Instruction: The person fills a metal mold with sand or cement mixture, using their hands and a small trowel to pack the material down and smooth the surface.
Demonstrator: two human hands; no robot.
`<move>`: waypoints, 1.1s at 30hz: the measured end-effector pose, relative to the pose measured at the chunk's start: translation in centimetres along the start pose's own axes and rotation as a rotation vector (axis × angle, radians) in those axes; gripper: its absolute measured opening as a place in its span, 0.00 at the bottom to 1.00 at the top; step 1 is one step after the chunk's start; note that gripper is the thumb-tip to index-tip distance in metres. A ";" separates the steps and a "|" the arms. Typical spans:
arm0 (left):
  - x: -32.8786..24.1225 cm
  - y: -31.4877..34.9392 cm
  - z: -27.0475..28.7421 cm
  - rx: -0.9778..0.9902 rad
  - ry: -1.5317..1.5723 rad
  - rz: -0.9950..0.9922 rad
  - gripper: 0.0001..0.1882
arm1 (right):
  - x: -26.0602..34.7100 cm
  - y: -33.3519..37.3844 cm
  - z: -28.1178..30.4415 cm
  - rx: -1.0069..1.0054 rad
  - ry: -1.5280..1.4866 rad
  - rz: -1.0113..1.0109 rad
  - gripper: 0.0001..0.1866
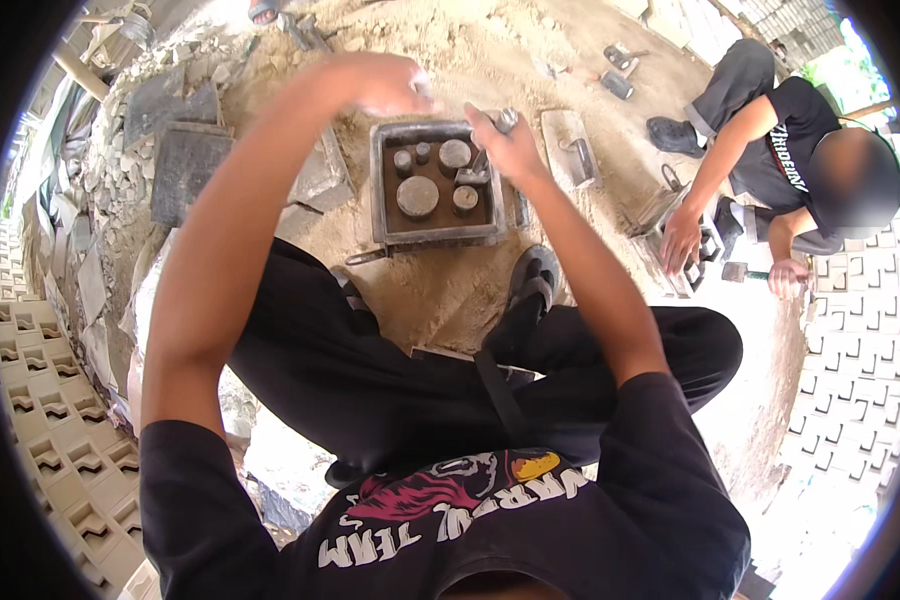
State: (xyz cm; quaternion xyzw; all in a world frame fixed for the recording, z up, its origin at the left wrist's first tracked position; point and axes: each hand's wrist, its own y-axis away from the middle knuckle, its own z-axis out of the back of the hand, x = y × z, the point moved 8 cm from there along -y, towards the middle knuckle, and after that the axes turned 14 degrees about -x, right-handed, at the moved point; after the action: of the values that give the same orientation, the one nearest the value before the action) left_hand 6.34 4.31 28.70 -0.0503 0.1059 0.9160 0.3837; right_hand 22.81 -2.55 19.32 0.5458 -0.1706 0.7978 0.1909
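Square grey metal mould box [436,183], open-topped, sits on the sandy ground [470,60] just beyond the person's feet, roughly centre of scene. Inside it: several round grey cylinder inserts [417,195] standing upright, of differing widths.

Right hand [505,145] at the far right corner of the mould, clenched around a short grey metal tool [505,120]; the tool's lower end seems to reach down among the cylinders, contact not clear. Left hand [390,85] raised above the far left corner, blurred; cannot tell whether it is closed or loose, nothing visibly in it.

Right of the mould, a flat grey trowel-like float [570,148] lies on the sand. Far right, another person crouches with one hand [680,240] on a second mould [695,250]. Pale patterned concrete blocks [60,440] are stacked at the left.

Risk, as I judge it: a tool pushed off-line could tilt a cylinder or jam against the wall; the raised hand coming down near the rim could get pinched.
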 end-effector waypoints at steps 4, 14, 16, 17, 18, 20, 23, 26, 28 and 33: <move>-2.2 -1.2 0.9 0.018 0.030 -0.003 0.32 | -5.2 -1.9 0.2 0.061 0.098 0.093 0.23; -2.9 -3.4 0.7 -0.147 0.019 0.186 0.24 | -7.2 -3.1 2.7 0.075 0.536 0.042 0.41; -4.5 -6.0 1.1 -0.166 0.098 0.107 0.22 | -9.1 -4.1 4.5 0.002 0.490 -0.022 0.41; -3.7 -5.8 0.9 -0.170 0.054 0.103 0.22 | -7.8 -2.9 3.3 0.016 0.466 -0.022 0.37; -2.8 -5.7 0.7 -0.174 0.011 0.098 0.21 | -6.4 -1.8 2.5 0.030 0.443 -0.021 0.33; -2.1 -5.7 0.5 -0.169 0.006 0.078 0.22 | -4.3 -0.5 1.9 0.077 0.422 -0.062 0.30; -3.8 -5.7 0.4 -0.157 0.063 0.063 0.26 | -4.7 -0.7 3.9 0.047 0.409 -0.109 0.28; -3.4 -4.3 -0.2 -0.172 0.024 0.110 0.26 | -2.5 -0.5 5.2 -0.162 0.634 0.090 0.28; -0.1 -3.6 -0.1 -0.151 0.039 0.141 0.25 | -0.7 0.1 3.6 -0.197 0.616 0.036 0.28; -1.1 -2.6 -0.5 -0.125 -0.112 0.132 0.26 | 1.8 0.3 3.6 -0.309 0.662 0.056 0.29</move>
State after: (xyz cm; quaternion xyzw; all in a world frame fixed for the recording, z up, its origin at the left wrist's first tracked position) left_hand 8.96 5.21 27.95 -0.0156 0.0300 0.9455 0.3239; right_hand 25.01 -4.29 22.25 0.2180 -0.2331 0.9008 0.2944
